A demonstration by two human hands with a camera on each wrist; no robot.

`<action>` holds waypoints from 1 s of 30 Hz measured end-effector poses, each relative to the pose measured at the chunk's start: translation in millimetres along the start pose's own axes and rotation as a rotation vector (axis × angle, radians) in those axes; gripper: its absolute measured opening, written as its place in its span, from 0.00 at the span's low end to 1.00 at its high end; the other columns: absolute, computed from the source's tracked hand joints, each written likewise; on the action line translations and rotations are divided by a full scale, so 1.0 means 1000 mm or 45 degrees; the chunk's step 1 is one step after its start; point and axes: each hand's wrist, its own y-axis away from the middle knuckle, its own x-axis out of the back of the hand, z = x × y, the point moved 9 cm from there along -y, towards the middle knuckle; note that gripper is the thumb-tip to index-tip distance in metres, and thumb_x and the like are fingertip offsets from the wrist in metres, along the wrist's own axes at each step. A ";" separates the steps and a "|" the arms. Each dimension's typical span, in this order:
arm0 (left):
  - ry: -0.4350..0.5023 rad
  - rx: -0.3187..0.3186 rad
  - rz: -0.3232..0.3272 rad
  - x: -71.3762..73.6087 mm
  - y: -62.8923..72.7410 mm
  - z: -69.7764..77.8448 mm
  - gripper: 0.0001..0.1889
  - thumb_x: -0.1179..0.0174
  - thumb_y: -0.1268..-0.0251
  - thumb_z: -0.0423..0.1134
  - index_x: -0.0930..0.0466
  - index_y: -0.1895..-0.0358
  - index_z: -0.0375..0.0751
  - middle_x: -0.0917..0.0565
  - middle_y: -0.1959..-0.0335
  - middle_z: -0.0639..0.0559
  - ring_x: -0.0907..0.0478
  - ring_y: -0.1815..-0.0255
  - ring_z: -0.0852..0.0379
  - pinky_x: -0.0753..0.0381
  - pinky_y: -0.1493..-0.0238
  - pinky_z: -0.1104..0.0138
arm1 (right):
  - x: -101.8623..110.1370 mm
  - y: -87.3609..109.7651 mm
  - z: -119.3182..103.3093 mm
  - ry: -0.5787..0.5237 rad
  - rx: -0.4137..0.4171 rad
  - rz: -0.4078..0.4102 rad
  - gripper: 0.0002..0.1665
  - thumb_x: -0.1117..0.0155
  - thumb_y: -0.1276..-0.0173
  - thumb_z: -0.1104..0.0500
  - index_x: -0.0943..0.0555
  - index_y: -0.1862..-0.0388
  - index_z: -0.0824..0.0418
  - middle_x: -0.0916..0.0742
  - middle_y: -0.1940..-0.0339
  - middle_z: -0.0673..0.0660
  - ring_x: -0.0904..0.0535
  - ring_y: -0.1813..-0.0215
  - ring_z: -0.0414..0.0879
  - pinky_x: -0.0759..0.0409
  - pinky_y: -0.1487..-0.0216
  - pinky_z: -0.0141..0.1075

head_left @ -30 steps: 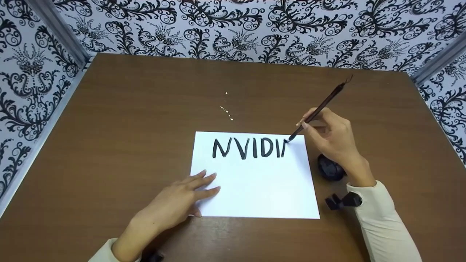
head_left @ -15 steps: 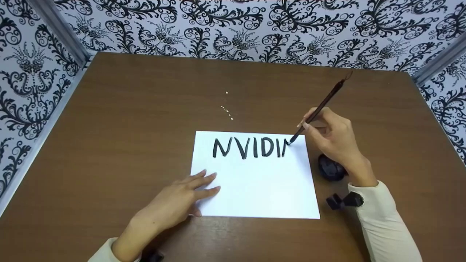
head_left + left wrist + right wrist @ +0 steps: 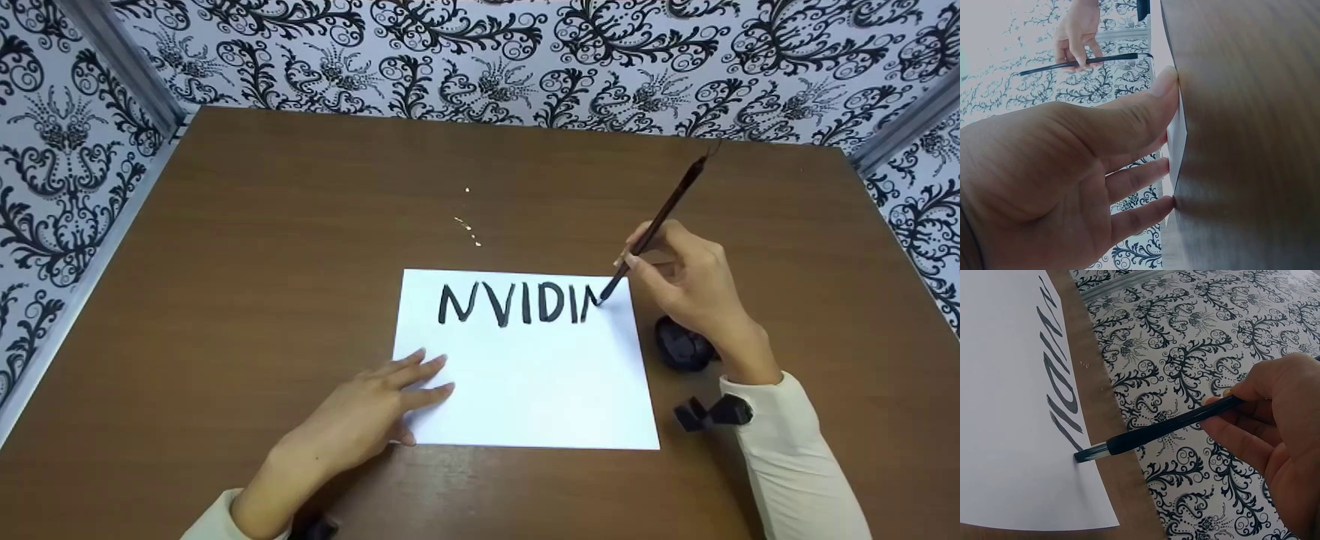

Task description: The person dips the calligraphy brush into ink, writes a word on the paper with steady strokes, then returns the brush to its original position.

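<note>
My right hand pinches a dark paintbrush between thumb and fingers, its handle slanting up and away to the right. The inky bristles touch a white sheet of paper near its top right. Black brushed letters run along the top of the sheet, reading "NVIDI" and then part of a further letter under the tip. My left hand rests on the lower left of the paper with fingers spread. In the left wrist view, its thumb and fingertips lie along the sheet's edge.
A round black container stands on the brown table, right of the paper and beside the right wrist. Small pale flecks mark the table beyond the sheet. Patterned black-and-white panels border the table.
The brush tip has moved slightly down and to the right, drawing a slanting stroke from the top of the last upright. The left hand stays put.
</note>
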 end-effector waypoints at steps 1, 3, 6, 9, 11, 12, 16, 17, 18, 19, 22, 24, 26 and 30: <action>0.004 0.000 0.001 0.000 0.000 0.000 0.32 0.30 0.50 0.37 0.25 0.36 0.47 0.33 0.31 0.47 0.38 0.31 0.44 0.28 0.44 0.43 | 0.000 0.000 0.000 0.000 0.003 -0.003 0.14 0.36 0.43 0.77 0.23 0.58 0.69 0.15 0.62 0.56 0.16 0.61 0.40 0.19 0.63 0.27; 0.012 0.004 -0.002 0.000 0.000 0.000 0.32 0.30 0.49 0.37 0.25 0.36 0.47 0.33 0.31 0.47 0.38 0.31 0.44 0.29 0.44 0.42 | 0.000 -0.001 -0.001 0.001 0.006 -0.010 0.14 0.36 0.43 0.77 0.23 0.58 0.70 0.15 0.63 0.56 0.16 0.61 0.40 0.19 0.63 0.27; 0.015 0.010 -0.009 0.000 0.000 -0.001 0.32 0.30 0.49 0.37 0.25 0.36 0.47 0.33 0.31 0.47 0.38 0.31 0.43 0.29 0.44 0.42 | 0.000 -0.001 0.000 0.021 -0.001 -0.029 0.13 0.36 0.43 0.78 0.23 0.59 0.70 0.15 0.64 0.56 0.16 0.62 0.39 0.19 0.63 0.27; 0.017 0.019 -0.018 -0.001 -0.001 -0.002 0.32 0.30 0.48 0.37 0.25 0.36 0.47 0.33 0.30 0.47 0.38 0.30 0.43 0.29 0.44 0.42 | 0.000 -0.002 0.000 0.042 -0.012 -0.052 0.13 0.37 0.42 0.77 0.23 0.59 0.70 0.14 0.64 0.56 0.16 0.62 0.40 0.19 0.63 0.26; 0.015 0.022 -0.021 -0.001 -0.001 -0.002 0.32 0.30 0.48 0.37 0.26 0.36 0.47 0.34 0.30 0.47 0.38 0.30 0.43 0.29 0.44 0.42 | 0.000 -0.002 0.000 0.046 -0.019 -0.063 0.12 0.37 0.41 0.76 0.23 0.58 0.70 0.14 0.65 0.55 0.15 0.63 0.42 0.19 0.64 0.26; 0.014 0.021 -0.021 -0.001 -0.001 -0.002 0.32 0.30 0.48 0.37 0.26 0.36 0.47 0.34 0.30 0.47 0.39 0.30 0.43 0.30 0.43 0.42 | 0.000 -0.002 0.000 0.047 -0.020 -0.066 0.12 0.37 0.41 0.76 0.23 0.58 0.70 0.14 0.65 0.55 0.15 0.63 0.43 0.19 0.64 0.26; 0.010 0.017 -0.023 -0.001 -0.001 -0.002 0.32 0.30 0.49 0.37 0.26 0.36 0.47 0.34 0.30 0.47 0.39 0.30 0.43 0.30 0.42 0.43 | 0.000 -0.001 0.000 0.081 -0.018 -0.067 0.12 0.36 0.41 0.75 0.22 0.58 0.68 0.14 0.65 0.54 0.15 0.65 0.43 0.20 0.66 0.24; 0.008 0.014 -0.024 -0.001 0.000 -0.001 0.32 0.30 0.49 0.36 0.26 0.36 0.47 0.34 0.30 0.47 0.39 0.30 0.43 0.30 0.42 0.43 | 0.000 -0.001 0.000 0.092 -0.018 -0.067 0.13 0.36 0.42 0.75 0.22 0.58 0.68 0.14 0.65 0.54 0.15 0.65 0.43 0.20 0.66 0.24; 0.006 0.010 -0.021 -0.001 0.000 -0.001 0.32 0.30 0.49 0.36 0.26 0.36 0.47 0.34 0.30 0.47 0.39 0.30 0.43 0.30 0.42 0.43 | 0.000 -0.001 0.000 0.100 -0.018 -0.070 0.13 0.35 0.42 0.75 0.22 0.58 0.68 0.14 0.65 0.54 0.15 0.65 0.42 0.20 0.66 0.23; 0.003 0.005 -0.018 -0.001 0.000 -0.001 0.32 0.30 0.49 0.36 0.25 0.36 0.47 0.33 0.30 0.47 0.38 0.30 0.43 0.30 0.42 0.43 | 0.000 0.000 0.000 0.108 -0.018 -0.074 0.13 0.35 0.42 0.75 0.22 0.58 0.67 0.14 0.65 0.54 0.15 0.65 0.42 0.20 0.67 0.23; -0.008 -0.005 -0.012 -0.001 0.000 0.000 0.32 0.30 0.50 0.36 0.25 0.36 0.47 0.33 0.31 0.46 0.38 0.31 0.43 0.30 0.42 0.44 | 0.000 0.000 0.000 0.115 -0.028 -0.091 0.14 0.35 0.42 0.74 0.22 0.57 0.66 0.14 0.65 0.53 0.15 0.66 0.43 0.20 0.68 0.23; -0.009 -0.007 -0.010 -0.001 0.000 0.000 0.32 0.30 0.50 0.37 0.25 0.36 0.47 0.33 0.31 0.46 0.38 0.31 0.43 0.30 0.41 0.45 | 0.000 0.001 0.000 0.124 -0.035 -0.101 0.14 0.35 0.41 0.74 0.22 0.57 0.66 0.14 0.65 0.52 0.15 0.65 0.43 0.20 0.69 0.23; -0.010 -0.005 -0.010 -0.001 0.000 0.000 0.32 0.30 0.50 0.37 0.25 0.36 0.47 0.33 0.31 0.46 0.38 0.31 0.43 0.30 0.41 0.45 | 0.000 0.001 0.000 0.132 -0.037 -0.106 0.13 0.35 0.41 0.73 0.21 0.57 0.66 0.13 0.65 0.52 0.15 0.66 0.43 0.21 0.69 0.22; -0.010 -0.002 0.001 0.000 0.000 -0.001 0.33 0.29 0.51 0.37 0.25 0.37 0.47 0.32 0.31 0.47 0.37 0.31 0.44 0.29 0.42 0.46 | 0.000 0.001 -0.002 0.127 -0.028 -0.112 0.13 0.35 0.42 0.73 0.21 0.57 0.65 0.13 0.66 0.52 0.15 0.67 0.42 0.21 0.70 0.22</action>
